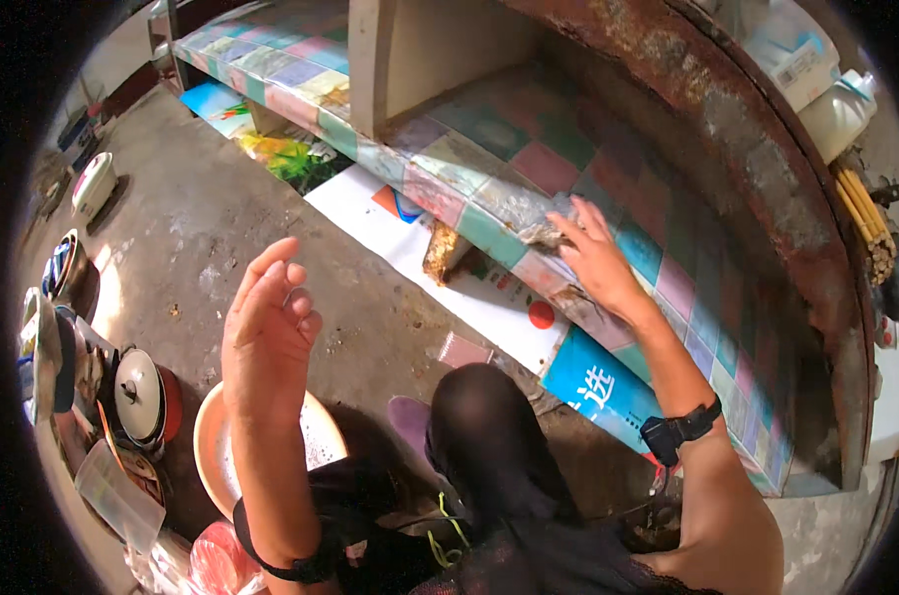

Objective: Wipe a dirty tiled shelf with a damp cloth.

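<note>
My right hand (600,263) reaches over a tiled ledge (549,167) of pink, green and blue squares. Its fingers press on a crumpled greyish rag (541,220) lying near the ledge's front edge; part of the rag is hidden under them. A dark wristband (689,428) circles that forearm. My left hand (269,317) is raised above the floor, fingers loosely bent and apart, a ring on one of them, with nothing seen in it. Below its forearm stands a pale orange basin (210,436), partly covered by the arm.
A rusty curved rim (767,188) overhangs the ledge on the right. A whitish post (370,69) rises from it. Printed sheets (370,233) lie under its front. A lidded pot (139,395) and several vessels line the left. Plastic jugs (838,114) stand at upper right.
</note>
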Available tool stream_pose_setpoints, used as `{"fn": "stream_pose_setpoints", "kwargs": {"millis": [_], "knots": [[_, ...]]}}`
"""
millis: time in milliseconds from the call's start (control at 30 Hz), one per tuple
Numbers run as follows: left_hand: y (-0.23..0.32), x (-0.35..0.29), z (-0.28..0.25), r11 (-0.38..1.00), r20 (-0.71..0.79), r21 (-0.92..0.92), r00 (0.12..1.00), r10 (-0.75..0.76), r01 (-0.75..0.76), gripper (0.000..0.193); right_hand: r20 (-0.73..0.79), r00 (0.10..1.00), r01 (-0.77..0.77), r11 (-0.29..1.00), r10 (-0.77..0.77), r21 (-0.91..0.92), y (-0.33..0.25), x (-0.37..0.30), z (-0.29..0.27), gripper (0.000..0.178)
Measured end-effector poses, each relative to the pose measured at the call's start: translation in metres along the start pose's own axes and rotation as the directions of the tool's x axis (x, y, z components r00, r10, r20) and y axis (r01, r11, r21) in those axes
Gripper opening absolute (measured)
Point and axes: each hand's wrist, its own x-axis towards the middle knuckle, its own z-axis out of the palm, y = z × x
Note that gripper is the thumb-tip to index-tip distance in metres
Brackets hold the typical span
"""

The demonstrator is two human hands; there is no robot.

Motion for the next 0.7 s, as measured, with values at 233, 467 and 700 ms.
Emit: {"fn": "stream_pose_setpoints", "kwargs": {"millis": [233, 467, 700], "knots": [[-0.009, 0.008, -0.003, 0.999, 0.041, -0.013, 0.998, -0.052, 0.053, 0.028, -0.011, 0.922, 0.381, 0.902, -0.387, 0.204, -0.052, 0.13, 0.047, 0.039], [-0.01, 0.015, -0.017, 0.998, 0.08, -0.057, 0.997, -0.015, 0.02, 0.034, 0.081, 0.967, 0.222, 0.956, -0.24, 0.191, 0.011, 0.162, 0.055, 0.042], [0.005, 0.005, -0.027, 0.996, 0.048, -0.072, 0.998, 0.052, -0.048, 0.036, -0.171, 0.97, -0.144, 0.976, 0.172, 0.161, 0.214, 0.038, 0.02, 0.04]]}}
